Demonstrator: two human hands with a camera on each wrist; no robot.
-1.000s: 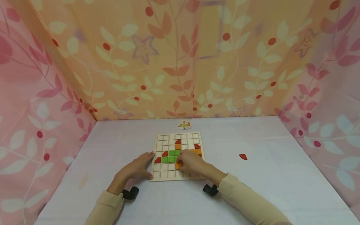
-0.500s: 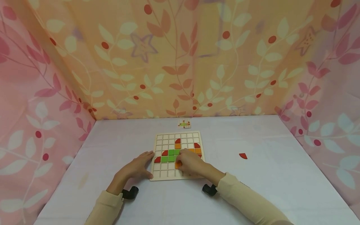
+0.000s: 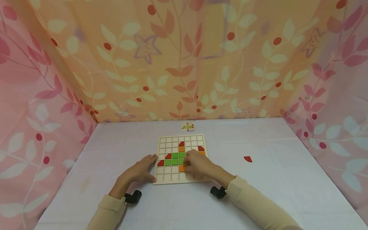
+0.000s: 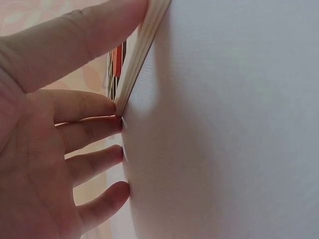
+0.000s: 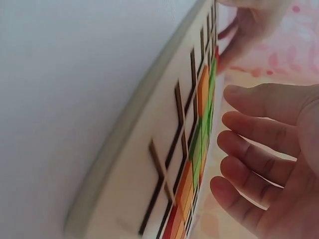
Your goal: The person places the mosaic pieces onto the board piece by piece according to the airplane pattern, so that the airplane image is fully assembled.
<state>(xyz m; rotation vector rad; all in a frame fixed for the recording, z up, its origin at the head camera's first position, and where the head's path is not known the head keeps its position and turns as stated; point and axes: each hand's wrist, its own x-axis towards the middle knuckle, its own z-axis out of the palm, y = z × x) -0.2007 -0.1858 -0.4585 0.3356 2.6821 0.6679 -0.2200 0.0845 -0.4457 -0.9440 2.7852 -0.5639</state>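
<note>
A square wooden grid board (image 3: 168, 177) lies on the table with red quarter-round pieces (image 3: 161, 163), green square tiles (image 3: 175, 162) and orange square tiles (image 3: 182, 168) set in its cells. At the board's left edge rests my left hand (image 3: 141, 170), thumb near the front corner; in the left wrist view its fingers (image 4: 89, 133) are spread, tips at the board's side and the cloth. My right hand (image 3: 199, 163) hovers over the board's right half, hiding several cells. The right wrist view shows its fingers (image 5: 254, 152) loosely bent and apart, just off the tiles, with nothing between them.
A loose red quarter-round piece (image 3: 248, 159) lies on the white cloth (image 3: 264, 191) to the right. Behind the board is a small card (image 3: 188, 126) printed with a coloured grid pattern. Floral curtains (image 3: 181, 64) enclose the table at the back and sides.
My right hand has shifted slightly to the right, uncovering more of the green tiles and the front orange tile. The left hand keeps its place on the board's edge.
</note>
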